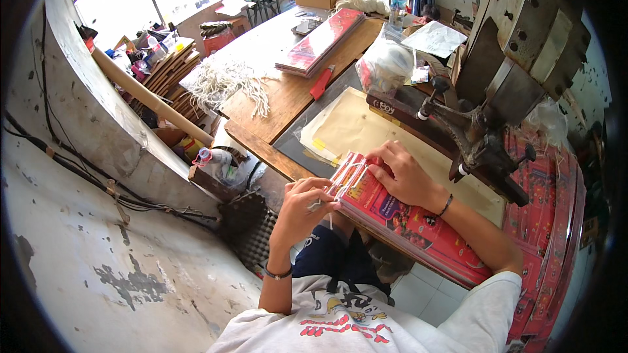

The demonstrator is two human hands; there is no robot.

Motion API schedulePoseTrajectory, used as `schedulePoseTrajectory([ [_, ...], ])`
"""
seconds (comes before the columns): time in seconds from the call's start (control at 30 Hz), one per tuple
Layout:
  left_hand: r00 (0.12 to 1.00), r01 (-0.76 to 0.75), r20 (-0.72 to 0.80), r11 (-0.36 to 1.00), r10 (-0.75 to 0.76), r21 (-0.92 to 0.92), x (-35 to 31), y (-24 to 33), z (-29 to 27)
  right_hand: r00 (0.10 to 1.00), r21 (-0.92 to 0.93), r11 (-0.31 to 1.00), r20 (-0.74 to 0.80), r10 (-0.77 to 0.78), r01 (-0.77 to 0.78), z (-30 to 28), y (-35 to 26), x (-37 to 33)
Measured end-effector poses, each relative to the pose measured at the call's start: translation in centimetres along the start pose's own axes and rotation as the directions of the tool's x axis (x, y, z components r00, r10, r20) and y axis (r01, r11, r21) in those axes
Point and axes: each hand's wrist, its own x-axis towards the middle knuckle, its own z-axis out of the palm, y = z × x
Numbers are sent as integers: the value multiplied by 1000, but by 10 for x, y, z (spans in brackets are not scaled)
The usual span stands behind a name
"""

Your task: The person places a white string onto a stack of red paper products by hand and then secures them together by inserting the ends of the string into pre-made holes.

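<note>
A long stack of red printed sheets [407, 212] lies along the near edge of the table. White string [341, 186] is wound around and across its left end. My left hand [302, 208] is closed beside that end, pinching the white string, and a loose piece hangs below the fingers. My right hand [409, 176] rests on top of the stack, with thumb and fingers curled together near its far edge by the string. Whatever lies between those right fingertips is too small to make out.
A heavy metal machine [481, 127] with a bar stands to the right, above cream sheets [347, 121]. Beyond lie a red cutter [322, 83], another red stack [320, 42] and a heap of white strings [229, 85]. More red stacks [543, 222] stand at the right.
</note>
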Motion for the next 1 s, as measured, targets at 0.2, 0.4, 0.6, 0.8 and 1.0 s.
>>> schedulePoseTrajectory([
  [0.2,985,168,-17,977,-172,-132,-3,-5,-1,1000,27,1000,10,15,-15,0,-1,1],
  [0.4,995,61,-66,985,-73,-160,3,4,2,1000,-2,1000,2,14,-14,-1,-3,1],
  [0.6,989,125,-48,961,-141,-245,1,-10,7,1000,9,1000,-5,6,-5,0,-2,0],
  [0.8,981,159,-89,977,-172,-139,5,-5,5,1000,2,1000,-10,12,-12,0,-2,0],
  [1.0,969,160,-174,982,-176,-104,6,20,3,999,10,999,8,32,-32,-1,-3,0],
])
